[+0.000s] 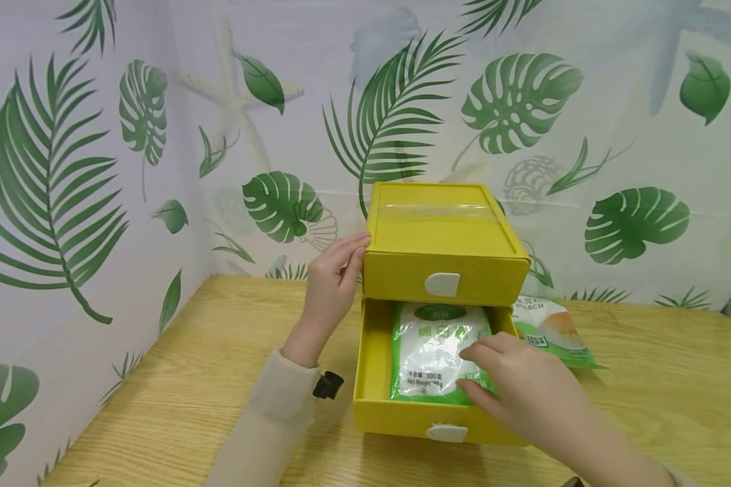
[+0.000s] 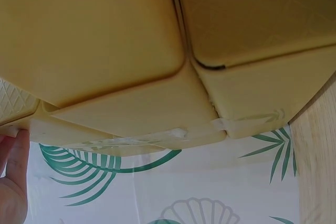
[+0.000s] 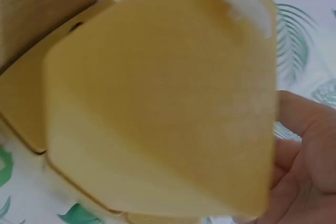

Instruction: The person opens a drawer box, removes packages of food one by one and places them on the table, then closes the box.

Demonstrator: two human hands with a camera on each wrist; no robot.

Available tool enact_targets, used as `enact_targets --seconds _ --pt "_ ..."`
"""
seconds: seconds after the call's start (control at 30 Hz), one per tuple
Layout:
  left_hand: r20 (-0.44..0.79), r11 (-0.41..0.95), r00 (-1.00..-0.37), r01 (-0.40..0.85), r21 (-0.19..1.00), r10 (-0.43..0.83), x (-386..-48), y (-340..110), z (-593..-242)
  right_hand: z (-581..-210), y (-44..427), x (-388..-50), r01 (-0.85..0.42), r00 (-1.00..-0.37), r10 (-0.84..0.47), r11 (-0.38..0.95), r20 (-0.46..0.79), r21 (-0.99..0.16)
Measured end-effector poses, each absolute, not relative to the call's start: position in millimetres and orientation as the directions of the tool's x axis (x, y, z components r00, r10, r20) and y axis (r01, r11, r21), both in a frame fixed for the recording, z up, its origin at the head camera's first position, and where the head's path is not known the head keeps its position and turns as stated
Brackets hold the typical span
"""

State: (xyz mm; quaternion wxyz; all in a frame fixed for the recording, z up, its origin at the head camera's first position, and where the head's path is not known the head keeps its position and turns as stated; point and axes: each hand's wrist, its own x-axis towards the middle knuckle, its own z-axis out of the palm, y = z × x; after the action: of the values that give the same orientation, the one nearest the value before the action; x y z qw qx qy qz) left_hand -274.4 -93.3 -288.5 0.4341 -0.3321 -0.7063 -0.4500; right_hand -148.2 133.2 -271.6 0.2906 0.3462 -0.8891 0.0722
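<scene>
While the left hand [image 1: 334,287], fingers straight, is touching the yellow two-drawer box [image 1: 445,233], that green-and-white plastic bag [image 1: 435,355] is lying longways front-to-back in the lower yellow drawer [image 1: 396,417], just left of the nearer right hand [image 1: 514,379], whose grip's kinda hanging open.

1. A corner hung with printed sheeting [image 1: 365,155], nine o'clock round to three; home or studio, I cannot tell.
2. Its palm leaves and starfish suggest decoration.
3. Wood-grain counter [image 1: 189,392] towards six.
4. Grocery goods: "STARCH" packet [image 1: 551,331] at four, "300 g" bag [image 1: 429,348] at five.
</scene>
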Motion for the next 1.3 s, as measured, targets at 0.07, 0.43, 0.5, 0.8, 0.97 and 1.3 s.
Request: enact_targets --seconds 0.07,0.43,0.5,0.8,0.97,1.3 --pt "0.912 0.377 -0.402 0.859 0.347 0.078 -275 -93 -289 -269 135 -151 -0.594 -0.697 -0.536 0.804 0.476 0.034" --pt "0.916 0.381 -0.394 0.860 0.339 0.074 -275 -93 -289 -270 132 -170 -0.420 -0.893 -0.419 0.907 0.162 0.033" --pt "0.915 0.383 -0.396 0.859 0.340 0.076 -275 -93 -289 -272 131 -172 -0.423 -0.892 -0.423 0.905 0.157 0.035" --pt "0.917 0.382 -0.391 0.861 0.337 0.073 -275 -93 -289 -277 130 -178 -0.425 -0.892 -0.426 0.904 0.154 0.040" --pt "0.923 0.375 -0.380 0.866 0.330 0.064 -274 -93 -289 -277 129 -179 -0.439 -0.884 -0.440 0.898 0.160 0.039" --pt "0.919 0.375 -0.390 0.863 0.339 0.065 -275 -92 -289 -279 127 -183 -0.515 -0.838 -0.513 0.856 0.186 0.039"
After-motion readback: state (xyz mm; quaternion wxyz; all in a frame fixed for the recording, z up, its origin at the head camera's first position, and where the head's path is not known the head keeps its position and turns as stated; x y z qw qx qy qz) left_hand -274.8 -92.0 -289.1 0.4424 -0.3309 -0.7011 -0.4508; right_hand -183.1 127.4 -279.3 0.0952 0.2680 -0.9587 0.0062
